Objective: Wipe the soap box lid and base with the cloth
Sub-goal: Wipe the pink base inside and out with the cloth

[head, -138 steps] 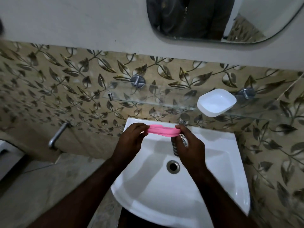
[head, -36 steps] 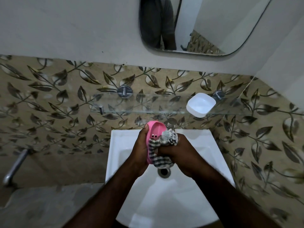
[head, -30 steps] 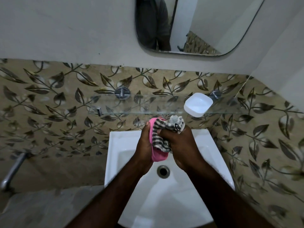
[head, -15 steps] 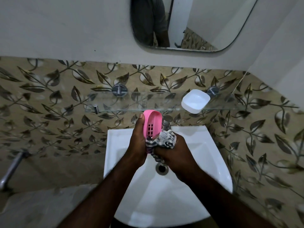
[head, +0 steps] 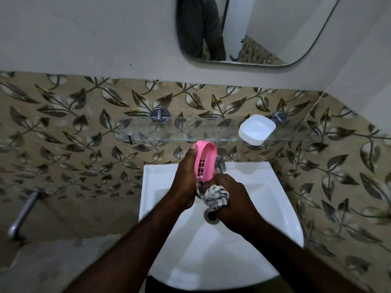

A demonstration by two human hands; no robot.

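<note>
Head view: cloth meets pink base's lower edge.

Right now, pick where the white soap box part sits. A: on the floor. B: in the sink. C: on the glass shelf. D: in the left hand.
C: the white part rests on the glass shelf above the sink, apart from both hands.
</note>
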